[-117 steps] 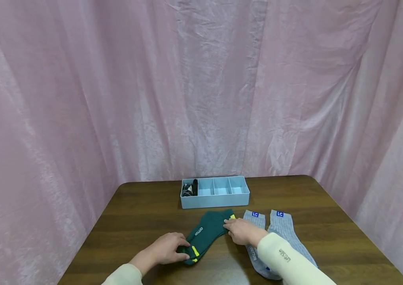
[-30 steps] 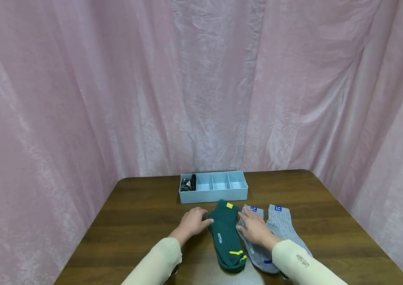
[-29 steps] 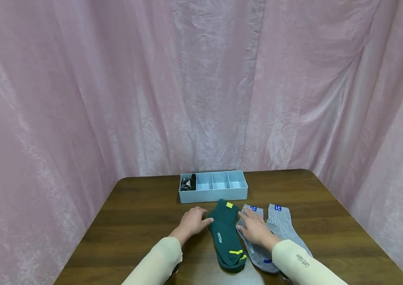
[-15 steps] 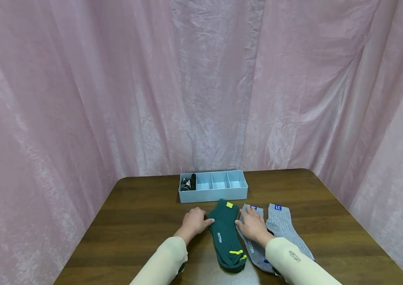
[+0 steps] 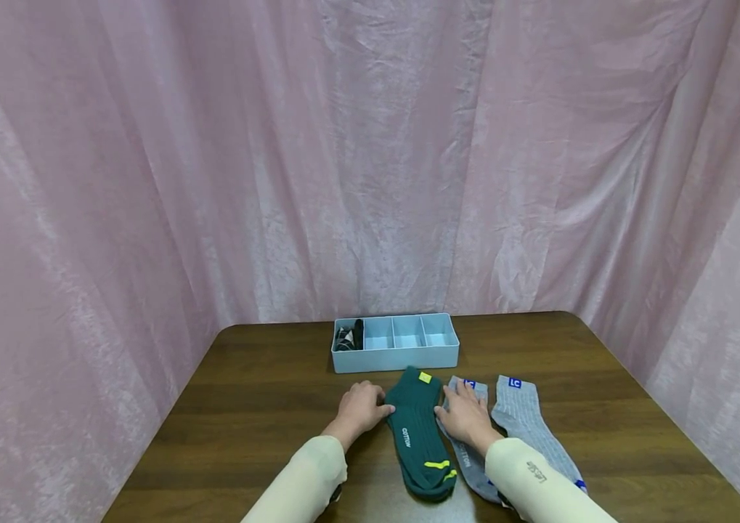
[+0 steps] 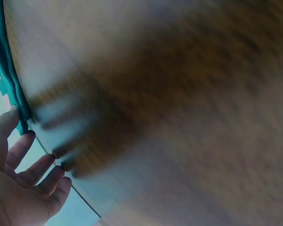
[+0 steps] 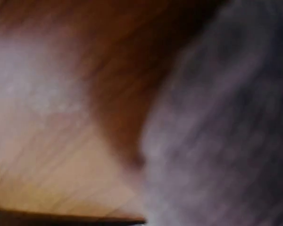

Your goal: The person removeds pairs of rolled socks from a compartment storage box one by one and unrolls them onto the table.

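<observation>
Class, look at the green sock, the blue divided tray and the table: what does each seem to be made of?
Green sock: ribbed knit, likely cotton, as its printed word suggests. Blue divided tray: probably matte moulded plastic, with thin even walls. Table: dark wood or wood-look laminate; grain lines and slight sheen.

Even soft light, blurred wrist views

A green sock [image 5: 417,428] lies lengthwise on the table [image 5: 258,407]. The left hand [image 5: 359,408] touches its left edge. The right hand [image 5: 465,415] rests on a grey sock [image 5: 468,454] beside it.
</observation>
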A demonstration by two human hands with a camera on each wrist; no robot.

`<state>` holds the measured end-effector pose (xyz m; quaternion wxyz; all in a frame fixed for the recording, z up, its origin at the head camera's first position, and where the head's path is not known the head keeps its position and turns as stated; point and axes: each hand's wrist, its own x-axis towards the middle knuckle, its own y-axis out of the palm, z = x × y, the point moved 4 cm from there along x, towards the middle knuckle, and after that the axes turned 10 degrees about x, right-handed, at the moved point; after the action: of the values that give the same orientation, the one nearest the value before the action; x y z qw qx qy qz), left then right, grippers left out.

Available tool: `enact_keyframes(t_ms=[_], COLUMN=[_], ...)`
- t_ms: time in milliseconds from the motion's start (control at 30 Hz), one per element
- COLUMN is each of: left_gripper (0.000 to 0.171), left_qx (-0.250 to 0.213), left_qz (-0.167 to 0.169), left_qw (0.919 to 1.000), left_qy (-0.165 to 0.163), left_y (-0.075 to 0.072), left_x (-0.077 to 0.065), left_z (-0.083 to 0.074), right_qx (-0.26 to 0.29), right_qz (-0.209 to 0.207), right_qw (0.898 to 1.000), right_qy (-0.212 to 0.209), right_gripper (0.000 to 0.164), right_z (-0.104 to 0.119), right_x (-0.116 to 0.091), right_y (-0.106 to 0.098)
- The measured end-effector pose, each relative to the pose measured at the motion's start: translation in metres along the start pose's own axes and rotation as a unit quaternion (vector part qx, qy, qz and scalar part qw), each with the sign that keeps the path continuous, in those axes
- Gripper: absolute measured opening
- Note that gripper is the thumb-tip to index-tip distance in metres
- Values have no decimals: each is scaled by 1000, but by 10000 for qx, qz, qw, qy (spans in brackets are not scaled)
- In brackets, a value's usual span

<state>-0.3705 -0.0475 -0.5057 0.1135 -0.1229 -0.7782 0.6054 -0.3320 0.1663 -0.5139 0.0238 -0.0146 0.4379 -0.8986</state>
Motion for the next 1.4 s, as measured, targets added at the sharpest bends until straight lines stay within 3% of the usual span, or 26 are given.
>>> enact_keyframes(t_ms=[233,467,633,1000,1400], left_gripper=[29,24,17,6,6], left_qx=[-41,-576,-705,-946,-1620], left_qz=[-15,-163,-283,-188,-331], left_qw=[10000,9981,9970,9951,9852], left_qy=[-27,-119,-126,-210,-451], left_y=[1,1,1,1,-11], left_x=[1,0,0,0,-8], left_z=[-2,1,2,1,19], right_qx=[-19,-53,46,112,139], right_qz=[-138,-178,-172,-192,-51], right_qw=[9998,9997,9995,9991,9988], right_qy=[144,157,242,371,456], right_gripper=[52,54,56,62,65], right_z=[0,1,0,1,4], right_x=[1,0,3,3,3], right_y=[3,5,8,6,4])
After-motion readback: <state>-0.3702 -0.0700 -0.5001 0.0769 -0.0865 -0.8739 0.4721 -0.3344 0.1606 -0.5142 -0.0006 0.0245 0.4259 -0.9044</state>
